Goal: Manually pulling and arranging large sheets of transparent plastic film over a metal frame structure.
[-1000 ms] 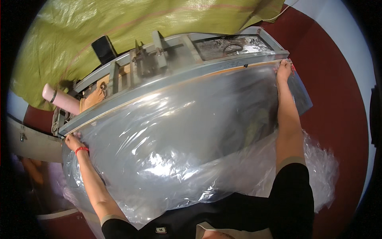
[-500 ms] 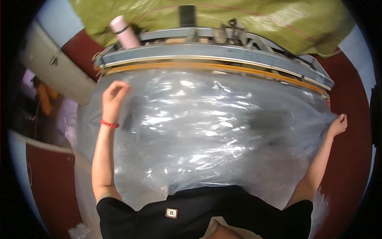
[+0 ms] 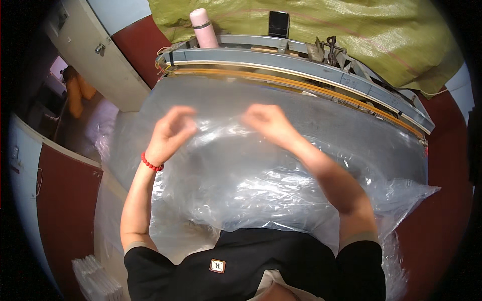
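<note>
A large clear plastic sheet (image 3: 281,193) lies crumpled and shiny over the grey table (image 3: 226,93), gathered toward my body. A pointed corner of it stretches out at the right. My left hand (image 3: 173,131), with a red bead bracelet (image 3: 151,161) at the wrist, is over the sheet's far left part, thumb and curved fingers apart. To its right, my right hand (image 3: 268,122) hovers near the sheet's far edge. Its fingers are smeared by motion, and I cannot make out whether they pinch the plastic.
Along the table's far side runs a long grey metal bar (image 3: 241,58) with an orange strip (image 3: 281,80). Behind it stand a pink bottle (image 3: 203,30) and a black phone-like slab (image 3: 278,24). An open door (image 3: 95,55) is at left; stacked clear plastic (image 3: 95,278) sits lower left.
My right hand has left the sheet's right corner and come in to the middle. My left hand has shifted slightly right and nearer. The sheet's far edge has drawn back toward me, baring grey table.
</note>
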Demonstrator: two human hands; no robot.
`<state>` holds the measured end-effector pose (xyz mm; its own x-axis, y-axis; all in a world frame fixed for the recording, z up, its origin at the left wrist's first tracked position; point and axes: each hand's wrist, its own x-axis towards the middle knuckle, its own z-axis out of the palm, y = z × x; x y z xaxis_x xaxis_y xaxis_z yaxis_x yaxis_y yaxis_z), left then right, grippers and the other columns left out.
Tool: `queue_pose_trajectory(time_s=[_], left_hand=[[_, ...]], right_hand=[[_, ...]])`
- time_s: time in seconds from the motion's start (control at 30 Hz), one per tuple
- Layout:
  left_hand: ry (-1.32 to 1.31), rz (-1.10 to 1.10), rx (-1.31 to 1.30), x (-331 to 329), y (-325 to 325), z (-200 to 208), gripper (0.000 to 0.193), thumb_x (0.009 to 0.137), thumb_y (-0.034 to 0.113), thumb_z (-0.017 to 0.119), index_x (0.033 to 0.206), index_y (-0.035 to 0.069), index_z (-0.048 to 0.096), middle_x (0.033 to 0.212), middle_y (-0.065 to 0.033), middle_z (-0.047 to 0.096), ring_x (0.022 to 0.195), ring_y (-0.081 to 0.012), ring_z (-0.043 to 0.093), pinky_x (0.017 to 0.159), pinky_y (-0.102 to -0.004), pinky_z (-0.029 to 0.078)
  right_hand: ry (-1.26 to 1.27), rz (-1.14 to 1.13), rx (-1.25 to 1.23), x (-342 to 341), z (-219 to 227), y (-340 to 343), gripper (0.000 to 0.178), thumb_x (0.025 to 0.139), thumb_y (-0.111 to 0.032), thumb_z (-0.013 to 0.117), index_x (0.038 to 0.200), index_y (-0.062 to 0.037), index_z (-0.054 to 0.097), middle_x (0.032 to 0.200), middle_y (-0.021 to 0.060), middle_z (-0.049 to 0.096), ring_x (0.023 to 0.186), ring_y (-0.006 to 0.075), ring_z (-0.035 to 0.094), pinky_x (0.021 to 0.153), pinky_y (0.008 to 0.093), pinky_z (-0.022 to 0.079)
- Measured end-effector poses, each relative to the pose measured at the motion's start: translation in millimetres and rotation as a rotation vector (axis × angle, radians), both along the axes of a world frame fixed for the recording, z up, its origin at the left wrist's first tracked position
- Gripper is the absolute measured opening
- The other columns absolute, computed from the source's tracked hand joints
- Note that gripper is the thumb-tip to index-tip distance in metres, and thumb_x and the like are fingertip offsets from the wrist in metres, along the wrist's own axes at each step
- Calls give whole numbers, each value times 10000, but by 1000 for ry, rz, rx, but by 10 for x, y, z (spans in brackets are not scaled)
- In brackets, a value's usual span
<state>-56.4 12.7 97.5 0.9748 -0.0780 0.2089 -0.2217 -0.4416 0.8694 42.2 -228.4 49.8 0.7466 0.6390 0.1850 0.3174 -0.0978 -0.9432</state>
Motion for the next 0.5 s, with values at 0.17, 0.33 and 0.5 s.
queue_pose_trajectory(time_s=[0.17, 0.33, 0.5], left_hand=[[343, -318, 184, -378, 146, -642, 89, 802, 98, 546, 831, 19, 577, 764, -51, 570, 693, -139, 530, 656, -263, 436], [351, -515, 426, -499, 318, -931, 90, 747, 54, 562, 829, 18, 570, 802, -107, 563, 717, -261, 531, 667, -305, 442], [377, -281, 845, -193, 1546, -968, 239, 623, 15, 616, 856, 66, 608, 873, -97, 597, 823, -272, 565, 693, -339, 458]], right_hand=[[2, -460, -105, 248, -282, -1300, 118, 723, -160, 643, 743, -46, 624, 707, 17, 610, 689, 96, 564, 643, 235, 445], [-161, -1224, -359, -164, -480, -4111, 180, 730, -195, 638, 789, -24, 639, 738, 4, 606, 684, 86, 525, 643, 217, 415], [-213, -1775, -557, -1663, -612, -6918, 262, 760, -271, 612, 849, -26, 642, 794, 38, 615, 737, 122, 533, 694, 252, 422]])
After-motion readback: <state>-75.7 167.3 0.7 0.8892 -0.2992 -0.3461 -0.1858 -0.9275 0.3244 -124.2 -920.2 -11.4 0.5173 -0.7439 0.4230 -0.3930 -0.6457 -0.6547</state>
